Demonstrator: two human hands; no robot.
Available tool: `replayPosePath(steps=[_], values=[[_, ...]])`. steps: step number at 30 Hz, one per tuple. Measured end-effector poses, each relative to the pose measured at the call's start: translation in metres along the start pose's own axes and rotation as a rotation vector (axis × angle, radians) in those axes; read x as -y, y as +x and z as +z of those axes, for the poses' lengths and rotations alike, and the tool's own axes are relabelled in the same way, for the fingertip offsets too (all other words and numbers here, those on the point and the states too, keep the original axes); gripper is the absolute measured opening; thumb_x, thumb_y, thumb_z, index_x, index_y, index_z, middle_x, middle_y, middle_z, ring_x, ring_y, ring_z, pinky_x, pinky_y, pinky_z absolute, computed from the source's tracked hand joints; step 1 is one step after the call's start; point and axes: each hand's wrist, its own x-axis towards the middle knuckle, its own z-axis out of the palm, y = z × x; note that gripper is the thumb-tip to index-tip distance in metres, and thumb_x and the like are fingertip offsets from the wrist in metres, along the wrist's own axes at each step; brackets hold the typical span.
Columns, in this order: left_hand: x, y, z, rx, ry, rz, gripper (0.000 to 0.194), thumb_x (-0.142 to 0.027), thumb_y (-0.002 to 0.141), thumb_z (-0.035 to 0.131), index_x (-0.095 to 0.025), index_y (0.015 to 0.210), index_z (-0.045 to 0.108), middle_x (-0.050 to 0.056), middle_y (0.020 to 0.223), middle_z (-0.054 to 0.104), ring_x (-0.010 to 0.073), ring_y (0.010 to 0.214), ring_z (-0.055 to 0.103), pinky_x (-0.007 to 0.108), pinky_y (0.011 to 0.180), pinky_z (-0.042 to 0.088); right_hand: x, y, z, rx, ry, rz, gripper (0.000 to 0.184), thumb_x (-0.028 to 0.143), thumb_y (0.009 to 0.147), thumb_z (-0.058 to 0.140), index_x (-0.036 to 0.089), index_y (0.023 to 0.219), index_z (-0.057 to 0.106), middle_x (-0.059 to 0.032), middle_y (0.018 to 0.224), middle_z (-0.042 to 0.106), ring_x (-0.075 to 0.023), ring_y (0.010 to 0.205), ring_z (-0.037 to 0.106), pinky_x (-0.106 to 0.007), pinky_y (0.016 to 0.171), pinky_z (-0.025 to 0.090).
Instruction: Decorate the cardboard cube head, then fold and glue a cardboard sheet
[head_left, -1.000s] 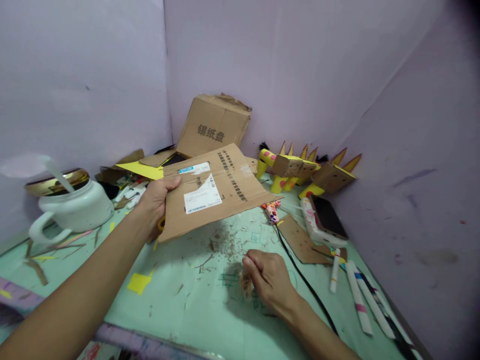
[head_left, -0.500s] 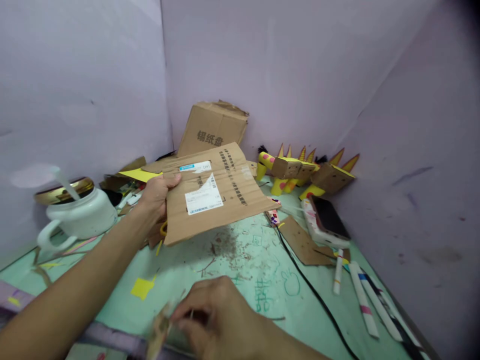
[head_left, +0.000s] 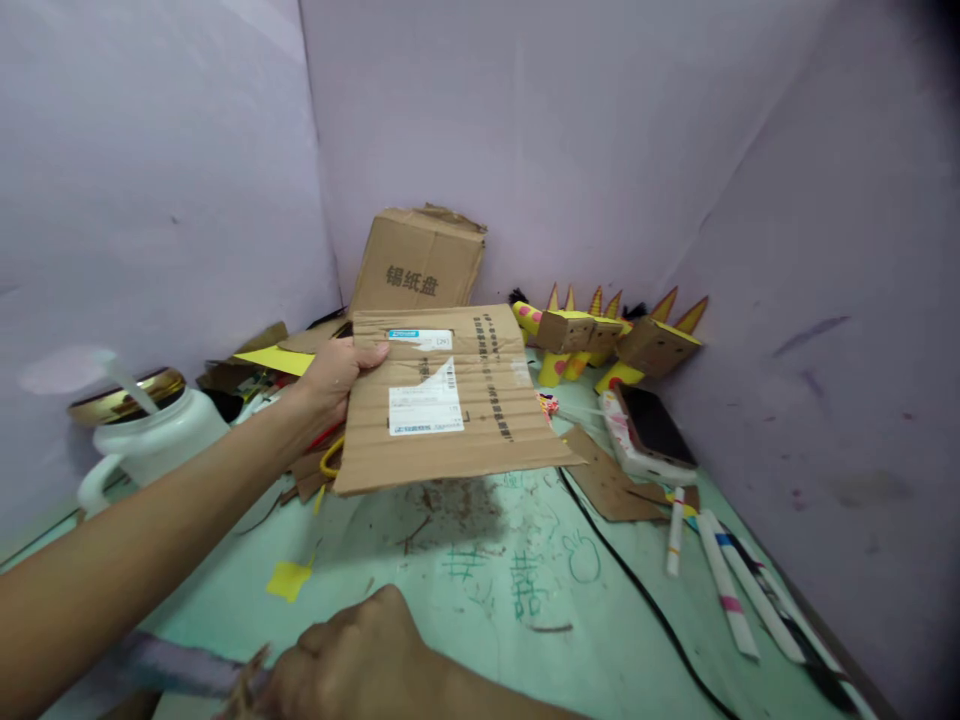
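My left hand (head_left: 336, 375) grips the left edge of a flat cardboard sheet (head_left: 450, 400) with a white shipping label, holding it tilted above the green table (head_left: 465, 590). At the bottom edge of the view, my right hand (head_left: 352, 665) is closed in a loose fist near the table's front edge. Brown scraps stick out at its left side, and I cannot make out what they are. Brown crumbs and a twig lie on the table under the sheet.
A white jug with a gold rim (head_left: 150, 430) stands at the left. A printed cardboard box (head_left: 420, 265) leans in the corner. Yellow-and-cardboard spiked figures (head_left: 607, 340), a phone (head_left: 652, 425), a black cable (head_left: 637, 600), rolled paper sticks (head_left: 720, 580) and a yellow scrap (head_left: 289, 578) lie around.
My right hand pulled back from the table's middle to the near edge, taking a clump of scraps with it. The cardboard sheet shifted right and tilted more towards me.
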Motion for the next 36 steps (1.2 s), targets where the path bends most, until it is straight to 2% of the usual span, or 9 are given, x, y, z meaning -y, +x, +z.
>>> replayPosePath(steps=[3,6,11,18,24,28,30,32,36], values=[[0.006,0.002,0.004,0.021,0.021,-0.02,0.019,-0.002,0.067,0.059,-0.007,0.084,0.067,0.012,0.071,0.073,0.0271,0.068,0.071,0.042,0.071,0.059,-0.003,-0.002,0.0,-0.133,0.033,0.033,0.019,0.036,0.067,0.067,0.02,0.076,0.062,-0.001,0.066,0.072,-0.0189,0.049,0.065,-0.026,0.035,0.032],[0.015,0.005,0.008,0.053,0.035,-0.035,0.021,-0.006,0.067,0.062,-0.007,0.087,0.067,0.012,0.076,0.074,0.0271,0.069,0.07,0.045,0.074,0.058,-0.005,-0.008,-0.005,-0.29,0.096,0.062,0.017,0.036,0.076,0.058,0.02,0.081,0.064,-0.002,0.067,0.073,-0.0206,0.054,0.068,-0.027,0.039,0.035],[0.032,0.01,0.019,0.1,0.023,-0.063,0.019,-0.009,0.064,0.065,-0.009,0.083,0.067,0.011,0.075,0.074,0.026,0.068,0.069,0.045,0.073,0.057,-0.01,-0.012,-0.005,-0.319,0.213,0.139,0.021,0.039,0.081,0.057,0.019,0.086,0.065,-0.0047,0.079,0.074,-0.0222,0.068,0.07,-0.028,0.055,0.048],[0.038,0.013,0.032,0.155,0.034,-0.095,0.012,-0.009,0.061,0.068,-0.012,0.073,0.065,0.007,0.068,0.071,0.0238,0.069,0.068,0.042,0.076,0.054,-0.019,-0.013,0.002,-0.37,0.478,-0.196,0.063,0.019,0.079,0.06,0.017,0.137,0.036,-0.0097,0.137,0.051,-0.0169,0.12,0.052,-0.022,0.095,0.042],[0.031,0.005,0.036,0.181,0.085,-0.107,0.006,-0.008,0.064,0.065,-0.012,0.067,0.066,0.006,0.065,0.07,0.0199,0.057,0.065,0.038,0.068,0.054,-0.022,-0.006,0.017,-0.301,0.299,-0.163,0.017,0.027,0.08,0.061,0.019,0.095,0.063,-0.0053,0.093,0.07,-0.0185,0.09,0.064,-0.026,0.086,0.046],[0.027,0.0,0.039,0.19,0.105,-0.1,0.005,-0.007,0.065,0.065,-0.012,0.065,0.066,0.006,0.063,0.069,0.0196,0.055,0.064,0.038,0.066,0.054,-0.021,-0.003,0.013,-0.323,0.234,-0.244,0.038,0.029,0.076,0.062,0.017,0.112,0.059,-0.0077,0.113,0.067,-0.0205,0.101,0.062,-0.031,0.101,0.039],[0.023,-0.002,0.041,0.195,0.094,-0.083,0.006,-0.007,0.065,0.065,-0.012,0.067,0.066,0.006,0.064,0.07,0.0196,0.056,0.065,0.038,0.068,0.055,-0.021,-0.013,0.008,-0.391,0.205,-0.086,0.053,0.029,0.079,0.058,0.015,0.129,0.048,-0.0117,0.128,0.06,-0.0242,0.112,0.057,-0.038,0.107,0.034],[0.017,-0.003,0.041,0.196,0.067,-0.055,0.007,-0.007,0.067,0.065,-0.012,0.072,0.067,0.005,0.066,0.071,0.0206,0.06,0.066,0.039,0.07,0.055,-0.027,-0.037,0.009,-0.439,0.123,0.229,0.058,0.029,0.083,0.052,0.012,0.138,0.039,-0.0168,0.136,0.052,-0.0303,0.123,0.05,-0.046,0.106,0.035],[0.006,-0.005,0.038,0.187,0.006,-0.003,0.012,-0.008,0.07,0.063,-0.011,0.08,0.068,0.006,0.069,0.072,0.0241,0.067,0.069,0.041,0.073,0.056,-0.056,-0.121,0.048,-0.512,-0.273,0.721,0.076,0.053,0.088,0.042,0.001,0.142,0.03,-0.0322,0.138,0.042,-0.047,0.126,0.041,-0.068,0.096,0.033]])
